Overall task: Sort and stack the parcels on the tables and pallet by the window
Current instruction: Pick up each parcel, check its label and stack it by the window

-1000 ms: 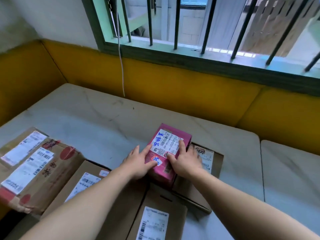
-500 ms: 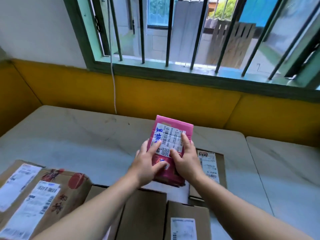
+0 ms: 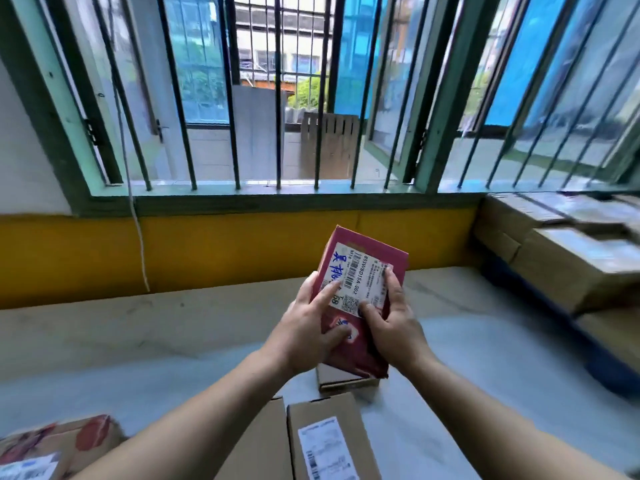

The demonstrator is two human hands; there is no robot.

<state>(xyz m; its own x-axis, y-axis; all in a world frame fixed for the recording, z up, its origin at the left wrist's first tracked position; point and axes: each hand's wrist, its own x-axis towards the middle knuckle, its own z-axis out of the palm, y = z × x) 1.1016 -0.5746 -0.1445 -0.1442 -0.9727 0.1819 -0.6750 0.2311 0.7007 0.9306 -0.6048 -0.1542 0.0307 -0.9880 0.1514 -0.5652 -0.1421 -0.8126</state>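
Head view: a barred window (image 3: 277,98) fills the far wall above a yellow band, with a white cord (image 3: 138,237) hanging down at its left. Under it runs the pale table (image 3: 138,341). At the far right sits a stack of brown parcels (image 3: 561,258), blurred, so I cannot tell what it rests on. Near me lie three brown boxes: one with red patches (image 3: 62,445) at the left, and two side by side in the middle, the right one labelled (image 3: 325,441). A small brown box (image 3: 346,379) sits just beyond them. Above it, clear of the table, I hold the pink box (image 3: 360,299), tilted, its white label facing me. My left hand (image 3: 308,330) grips its left edge, thumb and forefinger on the face; my right hand (image 3: 394,327) grips the right edge, thumb on the label.
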